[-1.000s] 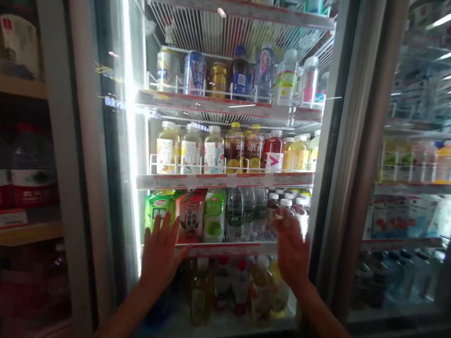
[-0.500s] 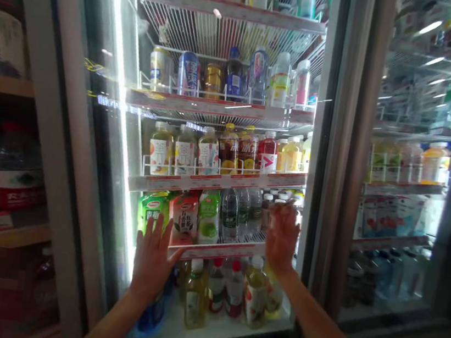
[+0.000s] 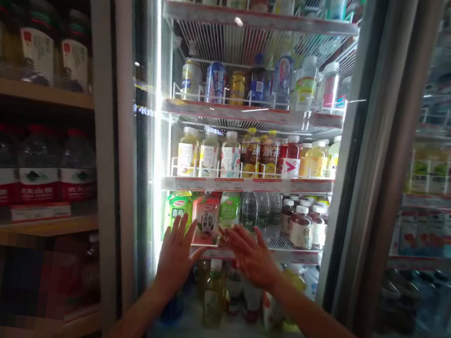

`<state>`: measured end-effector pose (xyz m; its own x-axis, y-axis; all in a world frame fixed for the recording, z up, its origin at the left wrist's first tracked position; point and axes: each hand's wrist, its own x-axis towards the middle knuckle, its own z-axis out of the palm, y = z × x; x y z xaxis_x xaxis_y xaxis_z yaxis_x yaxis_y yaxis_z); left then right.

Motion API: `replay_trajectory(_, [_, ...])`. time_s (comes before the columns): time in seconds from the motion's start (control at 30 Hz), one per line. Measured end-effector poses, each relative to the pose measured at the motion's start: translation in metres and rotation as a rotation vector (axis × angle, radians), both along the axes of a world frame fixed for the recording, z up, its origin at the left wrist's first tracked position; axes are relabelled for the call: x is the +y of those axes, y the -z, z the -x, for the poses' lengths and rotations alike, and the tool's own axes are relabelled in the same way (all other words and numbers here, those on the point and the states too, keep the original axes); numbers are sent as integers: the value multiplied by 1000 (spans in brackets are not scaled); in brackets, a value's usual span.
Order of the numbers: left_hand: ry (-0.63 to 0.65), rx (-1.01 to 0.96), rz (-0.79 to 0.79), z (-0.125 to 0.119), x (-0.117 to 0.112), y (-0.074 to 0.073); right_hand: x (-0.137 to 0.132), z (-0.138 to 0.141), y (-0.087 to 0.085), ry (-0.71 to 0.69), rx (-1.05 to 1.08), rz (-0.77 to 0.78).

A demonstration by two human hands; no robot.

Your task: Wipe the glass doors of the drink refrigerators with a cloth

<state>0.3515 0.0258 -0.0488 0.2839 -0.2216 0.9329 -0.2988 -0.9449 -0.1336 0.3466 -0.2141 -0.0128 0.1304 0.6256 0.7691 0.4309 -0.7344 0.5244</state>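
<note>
My left hand [image 3: 176, 259] is raised in front of the lit drinks fridge, palm forward and fingers spread, with nothing in it. It is nearest the green pouch [image 3: 179, 207] and the red pouch [image 3: 205, 219] on the fourth shelf. To its right, my right hand [image 3: 251, 256] points leftward with stretched, slightly blurred fingers. Those fingertips overlap the view of the green-labelled bottle [image 3: 229, 208]. Reflections show a glass door [image 3: 146, 142] between me and the drinks. Whether either hand touches the glass, I cannot tell.
Several shelves of bottles and cans fill the fridge, including bottled teas [image 3: 231, 156] and a row of water bottles [image 3: 261, 212]. A wooden shelf rack [image 3: 32, 91] with red-labelled bottles [image 3: 38, 172] stands left. A metal door frame [image 3: 378, 172] separates another fridge at right.
My right hand has moved left and turned its fingers leftward, closer to my left hand. The left hand stays spread before the pouches. The view has swung left, revealing more of the wooden rack.
</note>
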Motion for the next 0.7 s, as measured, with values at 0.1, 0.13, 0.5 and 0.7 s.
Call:
replay_trajectory(0.1, [-49,6,75,2,16,1,13,-4,-26,63,-35,-263])
replay_trajectory(0.13, [-56,14,103,2,22,2,17,-4,-29,77,-30,-322])
replay_trajectory(0.5, [-70,57,189,4,53,18,78,-1,-22,-9,93,-95])
replay_trajectory(0.7, [-98,74,163,11,78,17,114,-6,-19,-153,102,118])
